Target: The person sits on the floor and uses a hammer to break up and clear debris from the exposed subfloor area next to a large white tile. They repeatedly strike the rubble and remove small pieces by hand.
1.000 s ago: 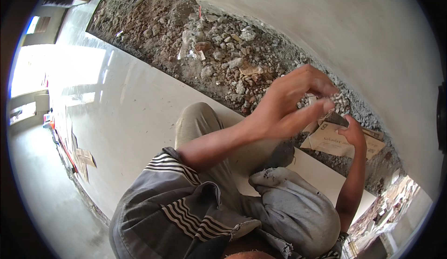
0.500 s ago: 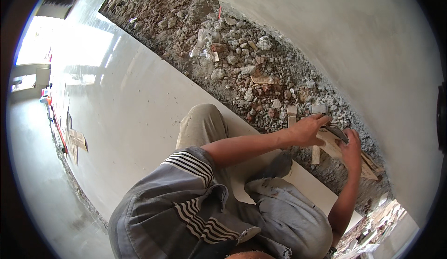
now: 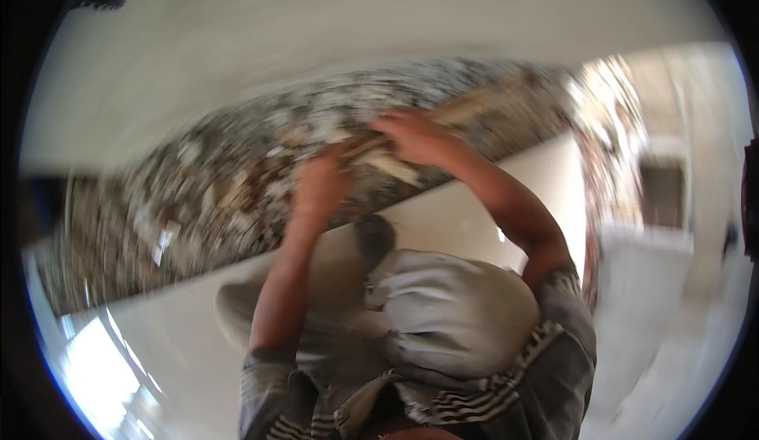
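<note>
The picture is smeared by motion. My left hand (image 3: 320, 183) and my right hand (image 3: 415, 135) are both stretched out over a strip of broken rubble (image 3: 229, 183). A pale flat piece of tile or board (image 3: 389, 163) lies between them. My right hand lies over its far end with fingers curled on it. My left hand meets its near end, and the blur hides the exact grip. My bent knees in grey trousers (image 3: 458, 313) and striped sleeves fill the lower middle.
The rubble strip runs along the foot of a plain pale wall (image 3: 332, 45). A smooth white tiled floor (image 3: 482, 219) lies on my side of it. Bright light falls on the floor at the lower left (image 3: 95, 369). A blurred doorway or opening (image 3: 660, 191) shows at the right.
The view has swung round sharply, so the rubble now runs across the middle. Both hands have come down from chest height to the rubble, still together on the flat piece.
</note>
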`<action>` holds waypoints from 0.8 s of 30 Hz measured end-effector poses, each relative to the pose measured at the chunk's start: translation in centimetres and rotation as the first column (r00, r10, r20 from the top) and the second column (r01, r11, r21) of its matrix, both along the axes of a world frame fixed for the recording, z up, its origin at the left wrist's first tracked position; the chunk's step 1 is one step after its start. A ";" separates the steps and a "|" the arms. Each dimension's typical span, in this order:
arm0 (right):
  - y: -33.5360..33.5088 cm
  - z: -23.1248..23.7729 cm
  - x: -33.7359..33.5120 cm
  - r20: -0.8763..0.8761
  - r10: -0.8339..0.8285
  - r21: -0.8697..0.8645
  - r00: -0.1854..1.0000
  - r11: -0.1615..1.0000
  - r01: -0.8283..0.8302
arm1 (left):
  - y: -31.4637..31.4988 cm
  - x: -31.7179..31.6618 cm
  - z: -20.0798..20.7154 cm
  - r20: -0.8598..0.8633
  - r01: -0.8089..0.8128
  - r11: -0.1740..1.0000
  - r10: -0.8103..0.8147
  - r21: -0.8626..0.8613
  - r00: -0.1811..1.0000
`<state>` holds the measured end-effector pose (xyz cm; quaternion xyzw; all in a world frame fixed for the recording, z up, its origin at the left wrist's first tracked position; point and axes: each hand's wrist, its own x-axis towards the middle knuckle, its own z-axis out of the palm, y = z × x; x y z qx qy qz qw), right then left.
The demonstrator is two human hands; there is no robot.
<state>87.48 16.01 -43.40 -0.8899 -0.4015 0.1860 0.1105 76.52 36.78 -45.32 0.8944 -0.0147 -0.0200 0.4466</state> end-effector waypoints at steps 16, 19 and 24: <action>-3.8 4.7 -3.4 0.297 -0.013 -0.183 0.955 0.981 0.071 | -1.9 -1.6 1.4 0.148 0.000 0.998 0.010 -0.065 0.989; -4.3 6.6 -3.9 0.332 -0.019 -0.204 0.943 0.975 0.092 | -2.7 -1.8 2.1 0.148 0.050 0.999 -0.047 -0.019 0.988; -7.7 6.4 -3.9 0.352 -0.071 -0.120 0.933 0.985 0.121 | -3.1 -2.0 2.2 0.176 0.129 0.987 -0.111 -0.094 0.978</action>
